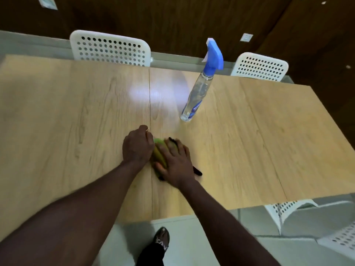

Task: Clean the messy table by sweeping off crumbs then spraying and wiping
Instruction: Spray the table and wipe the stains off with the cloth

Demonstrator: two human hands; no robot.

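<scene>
The only print I can find from my end is on the spray bottle (199, 89), which stands on the table (57, 112) toward its far edge, just right of the middle seam. A blue label (195, 109) low on its clear body carries white script lettering, too small and blurred for me to make out a single word. So I can read no text here.

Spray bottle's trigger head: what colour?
Blue trigger head, whitish nozzle tip, on the clear spray bottle. Shows in the head view.

A dining area: wooden table (57, 112), white perforated chairs (109, 48), tiled floor (192, 242).
</scene>
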